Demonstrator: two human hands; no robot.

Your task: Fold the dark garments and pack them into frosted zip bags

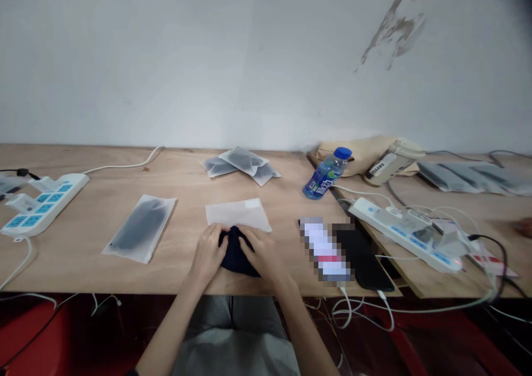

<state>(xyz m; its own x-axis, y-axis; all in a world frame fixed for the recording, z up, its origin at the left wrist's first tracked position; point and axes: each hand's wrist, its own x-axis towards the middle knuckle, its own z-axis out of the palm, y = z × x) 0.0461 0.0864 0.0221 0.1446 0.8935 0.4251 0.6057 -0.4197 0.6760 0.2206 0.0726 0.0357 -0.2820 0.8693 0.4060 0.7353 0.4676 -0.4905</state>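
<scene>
A dark navy piece of folded cloth [240, 259] lies near the table's front edge, between my hands. My left hand [211, 251] grips its left side, fingers bent over the top. On the right side, my right hand [262, 249] holds the cloth with its thumb and curled fingers. Just beyond my fingertips is a flat, frosted white plastic bag [236, 214] with a small pale label; its near edge is partly hidden by my hands. A similar bag [141, 229] with something dark inside lies to the left.
Several filled frosted bags [245, 162] are piled near the wall. To the right are a blue-capped bottle [326, 175], a phone with a lit screen [324, 248], a black phone [366, 257] and a power strip [403, 234]. Another power strip [50, 204] is at left; cables trail around.
</scene>
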